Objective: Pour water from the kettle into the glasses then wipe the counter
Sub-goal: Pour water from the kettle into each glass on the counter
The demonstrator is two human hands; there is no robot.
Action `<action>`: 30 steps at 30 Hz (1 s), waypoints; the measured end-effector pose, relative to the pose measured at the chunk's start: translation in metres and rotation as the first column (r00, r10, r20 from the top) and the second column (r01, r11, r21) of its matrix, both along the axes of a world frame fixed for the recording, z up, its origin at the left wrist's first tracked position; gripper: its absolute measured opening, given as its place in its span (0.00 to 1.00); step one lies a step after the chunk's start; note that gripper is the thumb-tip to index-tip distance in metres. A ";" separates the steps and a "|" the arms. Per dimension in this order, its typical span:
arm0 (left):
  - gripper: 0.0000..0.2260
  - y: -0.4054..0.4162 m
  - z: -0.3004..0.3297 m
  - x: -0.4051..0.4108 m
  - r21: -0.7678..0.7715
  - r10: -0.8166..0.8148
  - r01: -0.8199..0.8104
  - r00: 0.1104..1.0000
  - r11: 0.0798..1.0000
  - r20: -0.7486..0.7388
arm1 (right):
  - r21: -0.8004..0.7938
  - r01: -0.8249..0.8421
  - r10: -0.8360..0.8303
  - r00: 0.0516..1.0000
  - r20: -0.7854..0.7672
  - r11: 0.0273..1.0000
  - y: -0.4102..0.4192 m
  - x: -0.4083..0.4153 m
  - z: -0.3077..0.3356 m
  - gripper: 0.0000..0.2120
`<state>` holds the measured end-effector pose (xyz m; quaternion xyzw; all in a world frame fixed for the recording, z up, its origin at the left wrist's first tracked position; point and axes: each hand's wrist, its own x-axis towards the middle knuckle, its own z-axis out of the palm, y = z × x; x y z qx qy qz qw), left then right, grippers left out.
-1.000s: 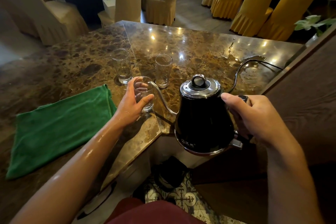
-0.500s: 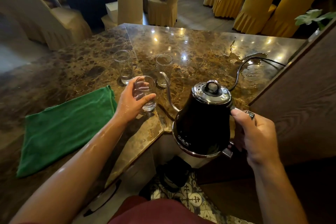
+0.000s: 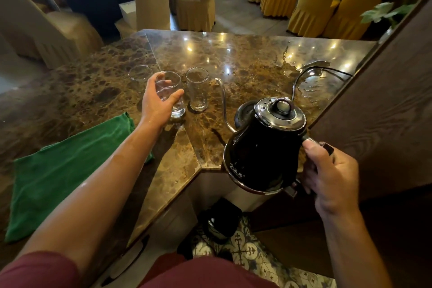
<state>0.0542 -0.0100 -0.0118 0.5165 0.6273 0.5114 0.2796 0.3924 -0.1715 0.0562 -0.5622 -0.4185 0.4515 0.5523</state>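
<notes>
A black gooseneck kettle (image 3: 264,147) with a chrome lid hangs over the counter's near corner, tilted slightly left, its handle gripped by my right hand (image 3: 327,175). The spout tip points up, to the right of the glasses. Three clear glasses stand in a row on the brown marble counter (image 3: 233,54). My left hand (image 3: 156,103) is wrapped around the middle glass (image 3: 170,93), which holds a little water at the bottom. The left glass (image 3: 140,72) shows partly behind my hand. The right glass (image 3: 197,89) stands free. A green cloth (image 3: 70,166) lies flat on the left.
The kettle's round base (image 3: 243,112) and its cord (image 3: 315,70) sit at the right of the counter, beside a water puddle (image 3: 304,77). A dark wooden panel (image 3: 385,112) rises on the right. Covered chairs (image 3: 152,0) stand beyond the far edge.
My left hand has carried the glass away from me and set it between the other two. The kettle has swung right and lower, its spout moving off the glass.
</notes>
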 end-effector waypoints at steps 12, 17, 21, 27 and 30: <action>0.33 0.031 -0.012 0.003 -0.013 0.084 -0.085 0.991 0.996 -0.106 | -0.013 -0.061 0.062 0.998 0.034 0.998 0.003 -0.010 0.005 0.19; 0.35 0.033 -0.013 0.009 0.004 0.110 -0.111 0.981 0.994 -0.160 | -0.007 -0.063 0.063 0.997 0.042 0.998 0.005 -0.014 0.001 0.26; 0.35 0.034 -0.014 0.007 -0.015 0.117 -0.121 0.980 0.993 -0.162 | 0.000 -0.062 0.062 0.997 0.052 0.998 0.007 -0.015 0.001 0.29; 0.36 0.032 -0.013 0.005 -0.091 0.109 -0.126 0.980 0.988 -0.166 | 0.002 -0.053 0.053 0.997 0.052 0.999 0.008 -0.019 0.002 0.33; 0.38 0.021 -0.017 0.008 -0.151 0.074 -0.099 0.984 0.983 -0.165 | -0.007 -0.039 0.040 0.999 0.033 0.999 0.007 -0.021 0.003 0.30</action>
